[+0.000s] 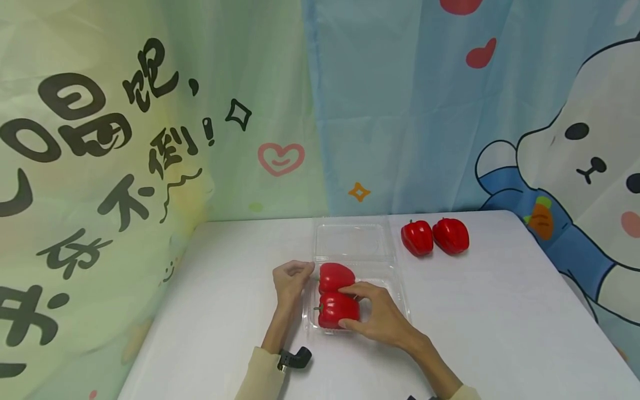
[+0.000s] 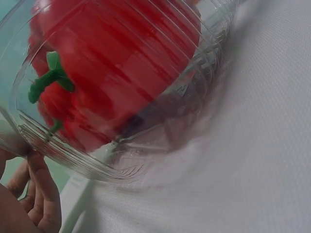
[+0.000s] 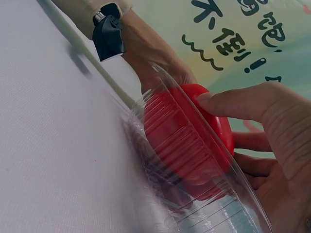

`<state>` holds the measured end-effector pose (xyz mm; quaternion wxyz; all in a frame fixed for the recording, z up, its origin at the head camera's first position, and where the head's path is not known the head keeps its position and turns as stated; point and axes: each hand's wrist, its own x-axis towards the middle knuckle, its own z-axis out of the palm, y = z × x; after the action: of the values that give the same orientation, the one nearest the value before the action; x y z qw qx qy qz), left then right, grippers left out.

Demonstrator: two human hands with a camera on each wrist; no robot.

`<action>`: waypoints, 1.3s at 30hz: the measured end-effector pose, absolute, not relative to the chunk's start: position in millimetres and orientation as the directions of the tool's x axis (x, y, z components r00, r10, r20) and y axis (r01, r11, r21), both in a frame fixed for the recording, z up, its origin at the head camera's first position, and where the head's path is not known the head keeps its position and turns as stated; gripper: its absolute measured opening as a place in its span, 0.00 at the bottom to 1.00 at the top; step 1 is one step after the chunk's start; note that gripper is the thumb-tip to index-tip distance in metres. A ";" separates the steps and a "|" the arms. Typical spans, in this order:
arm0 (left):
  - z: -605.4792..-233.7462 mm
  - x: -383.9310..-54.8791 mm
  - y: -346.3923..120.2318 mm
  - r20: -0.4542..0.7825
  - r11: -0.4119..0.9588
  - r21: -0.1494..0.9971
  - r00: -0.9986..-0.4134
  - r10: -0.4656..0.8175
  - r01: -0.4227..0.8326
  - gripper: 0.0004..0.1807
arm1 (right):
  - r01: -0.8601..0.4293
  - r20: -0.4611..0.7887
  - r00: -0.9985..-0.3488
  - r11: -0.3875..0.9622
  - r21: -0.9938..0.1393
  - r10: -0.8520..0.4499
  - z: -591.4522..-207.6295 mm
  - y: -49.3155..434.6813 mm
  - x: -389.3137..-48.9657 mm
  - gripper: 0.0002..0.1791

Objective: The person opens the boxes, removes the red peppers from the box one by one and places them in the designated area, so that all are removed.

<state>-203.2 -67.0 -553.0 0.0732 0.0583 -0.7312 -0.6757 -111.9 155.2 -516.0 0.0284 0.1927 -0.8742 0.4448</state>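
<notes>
Two red bell peppers lie in the left part of a clear plastic clamshell box (image 1: 380, 273), whose lid (image 1: 354, 239) is folded back. My right hand (image 1: 382, 316) grips the near bell pepper (image 1: 337, 311), thumb on its near side and fingers on its far side; the right wrist view shows the thumb (image 3: 233, 103) on the pepper's red skin. The far bell pepper (image 1: 336, 276) sits right behind it, stem to the left. My left hand (image 1: 291, 282) pinches the box's left rim, with fingertips at the ridged edge in the left wrist view.
Two more red bell peppers, one on the left (image 1: 417, 239) and one on the right (image 1: 451, 236), stand at the back of the white table (image 1: 480, 322), right of the lid. A printed curtain (image 1: 370, 111) hangs behind the table.
</notes>
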 end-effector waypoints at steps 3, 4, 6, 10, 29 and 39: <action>-552.4 -203.7 -67.0 0.031 0.079 0.997 -0.983 -0.183 0.017 0.09 | -0.374 0.235 -0.920 0.516 -0.771 -0.315 -516.0 155.5 -112.9 0.34; -552.6 -204.0 -67.0 0.034 0.079 0.997 -0.982 -0.185 0.019 0.09 | -0.379 0.240 -0.917 0.513 -0.770 -0.318 -515.9 155.7 -113.1 0.34; -552.6 -204.8 -67.1 0.040 0.085 0.996 -0.981 -0.188 0.025 0.09 | -0.386 0.248 -0.914 0.503 -0.773 -0.321 -515.6 156.0 -113.5 0.33; -552.4 -206.3 -67.1 0.049 0.104 0.994 -0.980 -0.192 0.029 0.09 | -0.389 0.254 -0.913 0.486 -0.783 -0.320 -515.1 157.0 -113.9 0.33; -552.1 -204.7 -66.4 0.025 0.096 0.995 -0.981 -0.193 0.007 0.10 | -0.388 0.285 -0.918 0.467 -0.795 -0.277 -514.7 160.0 -112.4 0.33; -552.5 -205.4 -66.1 0.017 0.091 0.996 -0.979 -0.201 -0.001 0.10 | -0.402 0.317 -0.914 0.450 -0.797 -0.254 -513.5 162.2 -111.3 0.33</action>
<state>-205.4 -66.1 -552.5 0.0746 0.0687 -0.7348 -0.6706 -111.3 162.2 -513.5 0.0759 0.1935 -0.8482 0.4872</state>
